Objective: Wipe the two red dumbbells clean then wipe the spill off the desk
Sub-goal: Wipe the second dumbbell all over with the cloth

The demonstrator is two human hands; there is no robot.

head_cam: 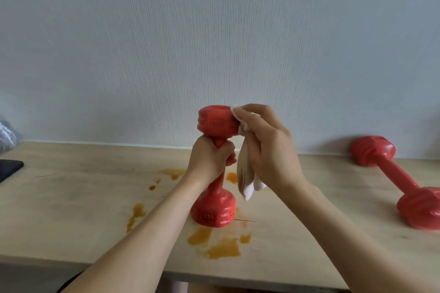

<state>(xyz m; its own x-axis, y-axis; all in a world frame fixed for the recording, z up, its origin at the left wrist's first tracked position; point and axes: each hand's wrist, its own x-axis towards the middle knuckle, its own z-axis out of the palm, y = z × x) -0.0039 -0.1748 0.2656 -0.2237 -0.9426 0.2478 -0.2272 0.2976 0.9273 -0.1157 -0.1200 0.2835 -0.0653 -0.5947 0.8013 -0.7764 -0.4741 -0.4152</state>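
Both my forearms are bare from wrist to elbow, with no sleeves reaching them. My left hand point(209, 159) and right hand point(266, 147) wear no gloves, rings, watch or bracelets that I can see.

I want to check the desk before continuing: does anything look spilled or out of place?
Yes. Orange liquid is spilled in patches on the desk, around the dumbbell that stands on end. The second dumbbell lies on its side at the right, apart from the spill.
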